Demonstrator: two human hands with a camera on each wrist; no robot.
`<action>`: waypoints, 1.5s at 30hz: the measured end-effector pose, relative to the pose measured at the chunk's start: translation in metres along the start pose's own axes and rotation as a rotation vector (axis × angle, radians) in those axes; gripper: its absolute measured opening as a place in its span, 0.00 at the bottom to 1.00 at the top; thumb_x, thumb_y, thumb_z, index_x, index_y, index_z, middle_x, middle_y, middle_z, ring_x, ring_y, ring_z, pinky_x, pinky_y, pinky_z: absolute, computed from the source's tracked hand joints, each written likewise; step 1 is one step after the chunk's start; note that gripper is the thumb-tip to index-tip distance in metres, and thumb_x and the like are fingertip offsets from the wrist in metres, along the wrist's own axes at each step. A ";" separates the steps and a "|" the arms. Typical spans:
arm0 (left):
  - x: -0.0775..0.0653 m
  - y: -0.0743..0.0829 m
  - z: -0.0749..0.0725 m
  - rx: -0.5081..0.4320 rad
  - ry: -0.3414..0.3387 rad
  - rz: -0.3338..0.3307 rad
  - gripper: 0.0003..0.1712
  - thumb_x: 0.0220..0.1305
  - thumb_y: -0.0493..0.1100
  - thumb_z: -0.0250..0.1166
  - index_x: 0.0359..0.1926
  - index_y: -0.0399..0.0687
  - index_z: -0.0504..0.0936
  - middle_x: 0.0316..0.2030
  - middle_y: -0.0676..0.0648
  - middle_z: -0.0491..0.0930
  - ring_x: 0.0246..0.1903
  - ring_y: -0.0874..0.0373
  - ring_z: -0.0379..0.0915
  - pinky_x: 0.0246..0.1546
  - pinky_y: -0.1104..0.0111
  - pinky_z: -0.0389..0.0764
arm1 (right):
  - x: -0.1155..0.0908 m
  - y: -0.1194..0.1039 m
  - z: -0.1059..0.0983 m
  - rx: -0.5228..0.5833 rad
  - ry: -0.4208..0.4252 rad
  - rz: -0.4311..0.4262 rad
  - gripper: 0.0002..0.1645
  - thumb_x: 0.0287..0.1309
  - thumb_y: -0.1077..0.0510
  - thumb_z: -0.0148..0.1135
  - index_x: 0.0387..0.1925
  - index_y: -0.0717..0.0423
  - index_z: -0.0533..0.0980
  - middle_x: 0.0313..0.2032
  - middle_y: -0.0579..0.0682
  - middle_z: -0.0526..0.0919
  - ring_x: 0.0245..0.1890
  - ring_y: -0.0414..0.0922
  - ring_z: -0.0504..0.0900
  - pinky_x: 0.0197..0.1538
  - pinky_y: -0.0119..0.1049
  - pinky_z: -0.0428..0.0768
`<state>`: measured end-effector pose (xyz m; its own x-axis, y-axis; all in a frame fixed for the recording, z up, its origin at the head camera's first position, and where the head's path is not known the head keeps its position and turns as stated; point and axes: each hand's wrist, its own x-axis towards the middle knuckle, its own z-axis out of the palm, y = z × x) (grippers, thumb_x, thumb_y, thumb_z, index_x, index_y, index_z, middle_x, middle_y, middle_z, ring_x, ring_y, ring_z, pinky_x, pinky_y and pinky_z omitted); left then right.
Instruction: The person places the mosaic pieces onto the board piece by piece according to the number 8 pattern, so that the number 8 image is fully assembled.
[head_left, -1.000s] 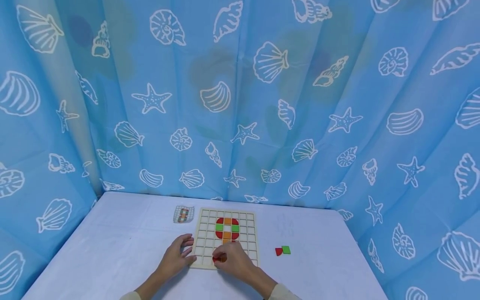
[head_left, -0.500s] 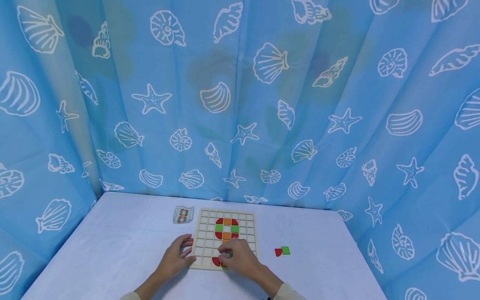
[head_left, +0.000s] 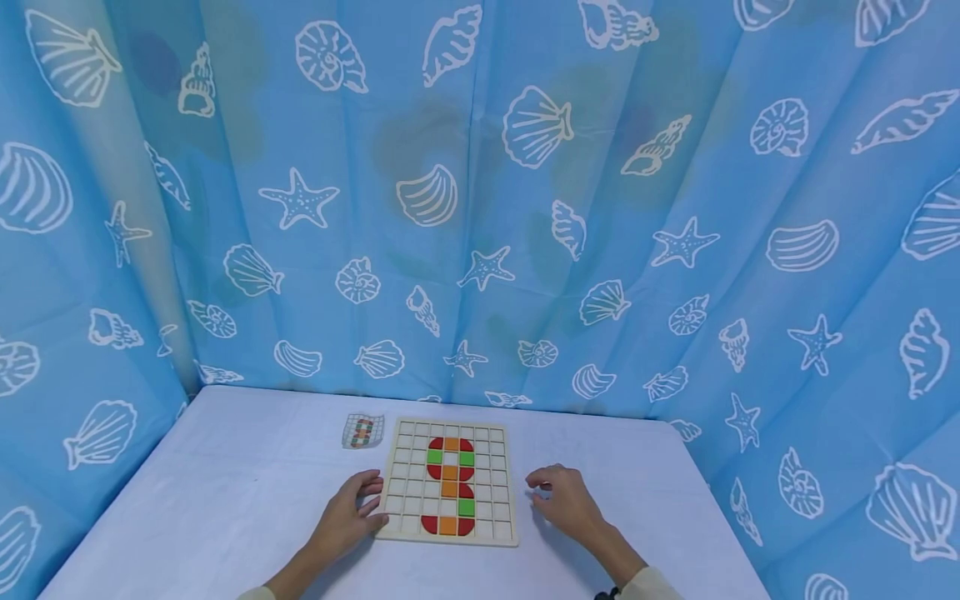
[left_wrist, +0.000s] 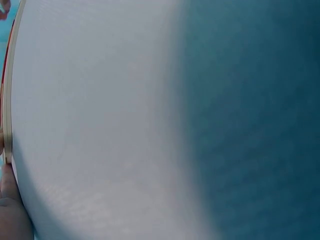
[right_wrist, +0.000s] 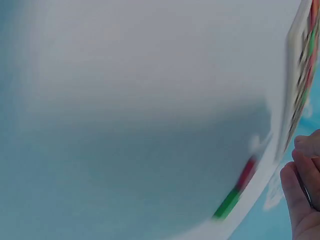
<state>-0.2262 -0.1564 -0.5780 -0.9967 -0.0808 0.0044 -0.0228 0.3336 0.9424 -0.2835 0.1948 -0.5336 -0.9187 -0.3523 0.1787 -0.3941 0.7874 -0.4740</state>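
A pale square grid board [head_left: 498,475] lies on the table, with red, orange and green tiles [head_left: 450,472] set in its cells. My left hand [head_left: 348,512] rests at the board's left edge, its thumb [left_wrist: 9,185] against the rim near the front corner. Right of the board, my right hand [head_left: 566,500] hovers with loosely bent fingers and nothing held. Below it, the right wrist view shows a loose red tile [right_wrist: 246,173] touching a green square tile [right_wrist: 227,204] on the table. That pair is hidden behind the hand in the head view.
Behind the board's left corner lies a small transparent card [head_left: 363,432] printed with a grid and coloured pattern. White cloth covers the table [head_left: 247,500]. A blue curtain [head_left: 465,208] with shell prints hangs along the back and sides.
My right hand has let go of a tile at the board's front rows and moved right, over the loose tiles. The front tiles now show. My left hand stays at the board's edge.
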 end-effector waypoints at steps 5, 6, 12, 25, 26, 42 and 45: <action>0.000 0.000 0.000 -0.009 -0.007 0.002 0.41 0.45 0.23 0.72 0.63 0.32 0.67 0.53 0.40 0.74 0.57 0.43 0.71 0.53 0.72 0.82 | -0.008 0.025 -0.012 -0.079 -0.021 0.129 0.16 0.47 0.65 0.73 0.41 0.55 0.84 0.38 0.45 0.85 0.42 0.45 0.82 0.47 0.42 0.88; 0.000 0.000 0.000 -0.009 -0.009 0.002 0.41 0.45 0.23 0.72 0.63 0.32 0.67 0.53 0.40 0.74 0.57 0.43 0.71 0.53 0.73 0.82 | -0.009 0.028 -0.013 -0.093 -0.031 0.147 0.17 0.46 0.65 0.73 0.42 0.54 0.84 0.38 0.45 0.85 0.43 0.46 0.81 0.48 0.44 0.88; 0.000 0.000 -0.001 0.000 -0.014 -0.001 0.41 0.45 0.24 0.72 0.63 0.32 0.67 0.54 0.40 0.74 0.57 0.43 0.71 0.53 0.72 0.82 | -0.013 0.040 -0.019 -0.086 -0.089 0.149 0.19 0.45 0.66 0.74 0.43 0.58 0.84 0.40 0.49 0.85 0.44 0.49 0.82 0.49 0.47 0.87; 0.000 0.000 0.001 0.029 0.002 -0.016 0.41 0.45 0.25 0.73 0.63 0.33 0.68 0.53 0.41 0.75 0.56 0.44 0.71 0.53 0.73 0.82 | -0.016 0.045 -0.016 -0.051 -0.097 0.148 0.19 0.45 0.64 0.75 0.43 0.58 0.84 0.40 0.49 0.86 0.42 0.49 0.83 0.48 0.46 0.88; 0.000 0.000 0.001 0.029 0.002 -0.019 0.41 0.45 0.25 0.73 0.63 0.33 0.68 0.53 0.41 0.75 0.56 0.44 0.71 0.53 0.73 0.82 | -0.016 0.045 -0.016 -0.048 -0.093 0.146 0.19 0.45 0.64 0.75 0.43 0.58 0.84 0.40 0.49 0.86 0.43 0.49 0.83 0.48 0.46 0.88; 0.001 0.001 0.000 0.032 0.007 -0.023 0.41 0.45 0.25 0.73 0.63 0.33 0.68 0.53 0.41 0.75 0.57 0.44 0.71 0.53 0.73 0.82 | -0.006 0.020 -0.011 -0.012 0.017 0.098 0.17 0.49 0.64 0.71 0.44 0.59 0.84 0.39 0.48 0.86 0.43 0.47 0.83 0.49 0.46 0.87; 0.001 0.001 0.000 0.018 0.002 -0.014 0.41 0.45 0.25 0.73 0.63 0.32 0.67 0.53 0.40 0.75 0.57 0.43 0.71 0.53 0.73 0.82 | 0.001 0.002 -0.004 0.006 0.009 0.057 0.17 0.49 0.64 0.71 0.45 0.59 0.84 0.39 0.47 0.86 0.42 0.45 0.83 0.48 0.44 0.87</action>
<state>-0.2274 -0.1560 -0.5772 -0.9961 -0.0879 -0.0081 -0.0384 0.3490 0.9363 -0.2853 0.1984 -0.5308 -0.9399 -0.3022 0.1589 -0.3409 0.8030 -0.4889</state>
